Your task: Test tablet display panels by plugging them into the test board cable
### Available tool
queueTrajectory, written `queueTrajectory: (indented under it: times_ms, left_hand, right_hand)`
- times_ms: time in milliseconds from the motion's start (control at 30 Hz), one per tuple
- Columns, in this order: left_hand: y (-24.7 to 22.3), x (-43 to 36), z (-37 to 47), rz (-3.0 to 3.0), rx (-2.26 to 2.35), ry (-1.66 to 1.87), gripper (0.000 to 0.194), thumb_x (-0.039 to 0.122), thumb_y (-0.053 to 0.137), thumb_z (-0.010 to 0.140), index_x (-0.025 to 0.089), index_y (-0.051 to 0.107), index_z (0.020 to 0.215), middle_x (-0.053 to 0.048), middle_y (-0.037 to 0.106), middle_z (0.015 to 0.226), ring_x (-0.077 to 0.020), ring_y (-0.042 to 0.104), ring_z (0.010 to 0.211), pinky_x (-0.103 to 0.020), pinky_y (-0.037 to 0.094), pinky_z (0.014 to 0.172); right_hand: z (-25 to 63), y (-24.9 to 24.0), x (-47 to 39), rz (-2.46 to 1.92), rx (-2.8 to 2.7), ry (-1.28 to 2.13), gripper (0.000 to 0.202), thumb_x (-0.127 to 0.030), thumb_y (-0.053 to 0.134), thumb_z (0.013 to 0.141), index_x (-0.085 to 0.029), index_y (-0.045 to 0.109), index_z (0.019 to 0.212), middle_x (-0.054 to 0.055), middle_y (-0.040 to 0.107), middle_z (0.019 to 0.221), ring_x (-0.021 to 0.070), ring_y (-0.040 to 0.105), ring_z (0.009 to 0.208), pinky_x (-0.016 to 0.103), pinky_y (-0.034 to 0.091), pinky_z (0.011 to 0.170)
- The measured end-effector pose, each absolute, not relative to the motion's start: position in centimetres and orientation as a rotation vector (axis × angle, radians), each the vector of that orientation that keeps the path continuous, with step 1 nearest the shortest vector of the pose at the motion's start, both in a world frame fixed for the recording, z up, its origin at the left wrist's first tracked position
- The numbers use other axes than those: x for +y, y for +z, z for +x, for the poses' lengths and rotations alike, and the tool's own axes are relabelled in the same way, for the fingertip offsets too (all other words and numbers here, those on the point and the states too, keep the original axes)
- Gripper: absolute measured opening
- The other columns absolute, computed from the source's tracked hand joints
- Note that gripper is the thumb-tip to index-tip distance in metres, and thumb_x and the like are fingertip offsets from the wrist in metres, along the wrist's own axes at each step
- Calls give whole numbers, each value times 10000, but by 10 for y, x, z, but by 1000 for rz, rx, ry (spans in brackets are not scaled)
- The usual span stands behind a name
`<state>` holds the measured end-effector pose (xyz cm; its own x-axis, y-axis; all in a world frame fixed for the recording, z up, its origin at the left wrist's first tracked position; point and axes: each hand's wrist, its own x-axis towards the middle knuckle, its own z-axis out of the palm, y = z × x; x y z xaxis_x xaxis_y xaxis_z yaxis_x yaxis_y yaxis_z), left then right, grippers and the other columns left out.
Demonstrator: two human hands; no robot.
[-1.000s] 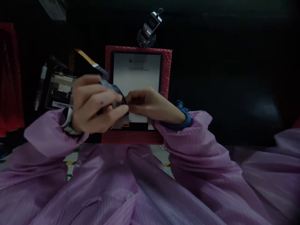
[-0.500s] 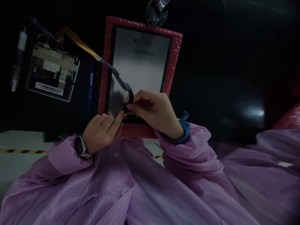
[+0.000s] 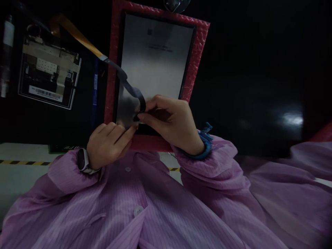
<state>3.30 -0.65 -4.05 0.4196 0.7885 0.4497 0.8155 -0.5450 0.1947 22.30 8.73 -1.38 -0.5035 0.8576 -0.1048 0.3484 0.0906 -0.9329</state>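
A flat display panel with a grey back and black border lies on a red bubble-wrap pad. Across its lower left runs a dark flat ribbon cable, which joins an orange flex strip at the upper left. My right hand, with a blue band at the wrist, pinches the cable's near end between thumb and fingers. Beside it, my left hand is at the panel's near edge with fingers curled, its index fingertip touching a tiny orange tab. What lies under its fingers is hidden.
To the left lies an opened electronic unit with tape and a barcode label. A blue pen-like tool and a white-and-clear pen-like object flank it. A round metal base stands behind the pad. A person's purple sleeve shows at right.
The view has shifted slightly, so the pad and unit appear higher and a little farther left. My right hand still pinches the cable end, and my left stays at the panel's near edge.
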Motion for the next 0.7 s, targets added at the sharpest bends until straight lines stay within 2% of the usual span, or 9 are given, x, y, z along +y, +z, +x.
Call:
queueTrajectory:
  times_ms: [167,333,533,700]
  left_hand:
    - [-39,-5,33,-2618,-1454,-835,75,128,641,935,132,629,1008,7,621,713,-143,500,623,-317,338,559]
    - [-39,-4,32,-2575,-1349,-871,34,121,610,931,128,618,963,18,612,656,-123,517,581,-293,355,529]
    - [-39,-5,31,-2584,-1341,-819,79,146,624,916,110,636,985,12,617,656,-123,524,566,-297,342,508]
    - [-39,-5,32,-2575,-1322,-828,90,138,637,903,91,643,980,9,600,644,-133,515,575,-304,333,504]
  right_hand:
    - [224,-13,87,-1205,-1906,1428,142,-251,718,888,-151,669,800,6,649,731,101,531,618,242,413,576]
    - [223,-12,85,-1183,-1942,1435,130,-220,722,886,-149,679,787,-2,659,717,94,538,611,238,412,591]
    - [223,-11,84,-1157,-1975,1391,120,-174,719,880,-152,665,775,-1,687,748,102,581,659,238,434,638]
    - [223,-11,84,-1153,-1980,1388,119,-182,712,884,-154,666,778,-5,674,731,99,561,630,243,426,612]
